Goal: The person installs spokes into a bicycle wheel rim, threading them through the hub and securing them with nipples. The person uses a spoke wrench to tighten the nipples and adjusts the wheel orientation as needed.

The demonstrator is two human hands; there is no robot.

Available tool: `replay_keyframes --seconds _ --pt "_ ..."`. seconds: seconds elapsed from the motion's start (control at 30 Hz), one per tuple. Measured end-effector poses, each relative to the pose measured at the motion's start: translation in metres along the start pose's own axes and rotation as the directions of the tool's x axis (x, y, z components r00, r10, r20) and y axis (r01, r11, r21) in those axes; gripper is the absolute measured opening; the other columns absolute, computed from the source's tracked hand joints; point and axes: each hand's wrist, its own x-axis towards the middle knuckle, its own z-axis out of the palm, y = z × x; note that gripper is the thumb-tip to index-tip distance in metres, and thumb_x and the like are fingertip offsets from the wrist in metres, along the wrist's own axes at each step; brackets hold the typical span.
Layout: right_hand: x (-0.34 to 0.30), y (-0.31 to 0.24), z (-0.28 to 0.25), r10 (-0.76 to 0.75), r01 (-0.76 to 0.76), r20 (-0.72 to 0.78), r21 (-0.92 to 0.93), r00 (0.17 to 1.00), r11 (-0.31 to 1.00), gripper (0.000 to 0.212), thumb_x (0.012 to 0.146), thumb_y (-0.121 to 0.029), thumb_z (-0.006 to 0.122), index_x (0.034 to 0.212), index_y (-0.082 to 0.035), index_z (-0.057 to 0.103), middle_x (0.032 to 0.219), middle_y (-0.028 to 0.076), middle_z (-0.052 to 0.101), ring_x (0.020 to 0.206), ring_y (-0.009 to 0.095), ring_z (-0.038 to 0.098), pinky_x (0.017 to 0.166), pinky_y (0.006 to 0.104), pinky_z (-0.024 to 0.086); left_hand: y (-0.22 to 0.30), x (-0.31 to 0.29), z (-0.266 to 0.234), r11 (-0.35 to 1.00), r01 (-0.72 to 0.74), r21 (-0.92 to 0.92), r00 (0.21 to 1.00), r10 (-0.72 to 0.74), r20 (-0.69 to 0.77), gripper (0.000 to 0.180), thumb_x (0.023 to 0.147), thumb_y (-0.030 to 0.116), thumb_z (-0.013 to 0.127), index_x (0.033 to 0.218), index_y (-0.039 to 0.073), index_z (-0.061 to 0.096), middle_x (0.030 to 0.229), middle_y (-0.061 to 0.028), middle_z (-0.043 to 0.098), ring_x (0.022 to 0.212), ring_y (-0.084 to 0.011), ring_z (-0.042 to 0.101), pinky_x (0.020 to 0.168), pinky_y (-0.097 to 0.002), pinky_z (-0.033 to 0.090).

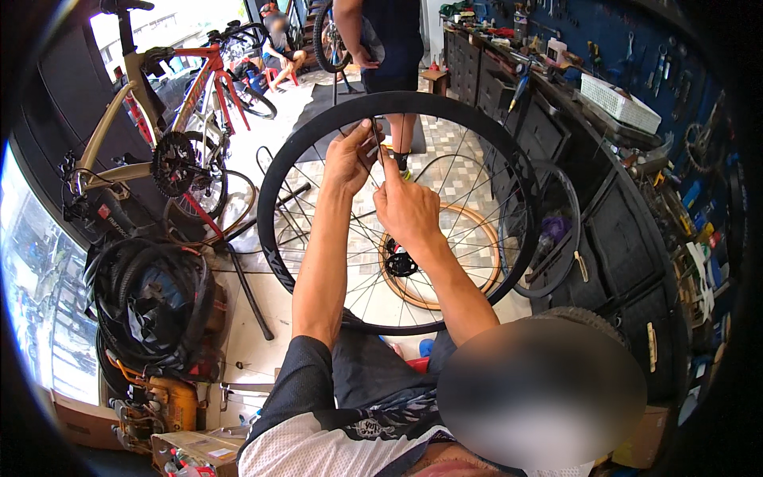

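A bicycle wheel point(520, 191) with a deep black rim and thin dark spokes stands tilted in front of me, its lower edge near my lap. My left hand point(350, 163) is closed in a pinch around a spoke just inside the top of the rim. Right beside it, my right hand point(409, 208) has its index finger stretched up along the same spoke, its other fingers curled; its thumb is partly hidden. The black hub point(401, 264) shows below my hands, between the forearms.
A tan-rimmed hoop point(497, 262) lies on the tiled floor behind the wheel. At left are a gold bike frame point(119, 171) and piled black tyres point(151, 294). A cluttered workbench with a white basket point(620, 103) runs along the right. A person point(389, 48) stands ahead; another sits farther back.
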Motion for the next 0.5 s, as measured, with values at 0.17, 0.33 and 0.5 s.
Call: replay_keyframes --seconds 0.17,0.33,0.5 --pt "0.007 0.004 0.005 -0.04 0.042 -0.06 0.04 0.997 0.998 0.066 0.092 -0.016 0.062 0.156 -0.006 0.046 0.067 0.019 0.07 0.061 0.041 0.071 0.06 0.0539 0.057 0.007 0.005 0.006 1.0 0.01 -0.01 1.0 -0.01 0.017 0.02 0.1 0.02 0.075 0.113 0.005 0.07 0.103 -0.0071 0.074 0.095 -0.022 0.069 0.079 -0.0374 0.056" --pt "0.004 0.004 0.004 -0.059 0.063 -0.074 0.044 0.995 0.997 0.069 0.092 -0.015 0.063 0.158 -0.008 0.045 0.069 0.018 0.071 0.061 0.04 0.071 0.06 0.0535 0.057 0.008 0.002 0.004 1.0 0.019 -0.015 1.0 -0.019 0.024 0.017 0.1 0.02 0.074 0.11 0.006 0.071 0.101 -0.006 0.073 0.094 -0.0215 0.068 0.08 -0.0377 0.056" --pt "0.001 0.001 0.004 -0.05 0.055 -0.089 0.05 0.995 0.997 0.069 0.092 -0.014 0.063 0.158 -0.012 0.045 0.067 0.017 0.07 0.06 0.04 0.071 0.06 0.0532 0.057 0.01 0.001 0.002 0.999 0.027 -0.04 0.999 -0.025 0.043 0.014 0.101 0.019 0.073 0.107 0.007 0.071 0.097 -0.0054 0.072 0.092 -0.0217 0.069 0.078 -0.0372 0.056"
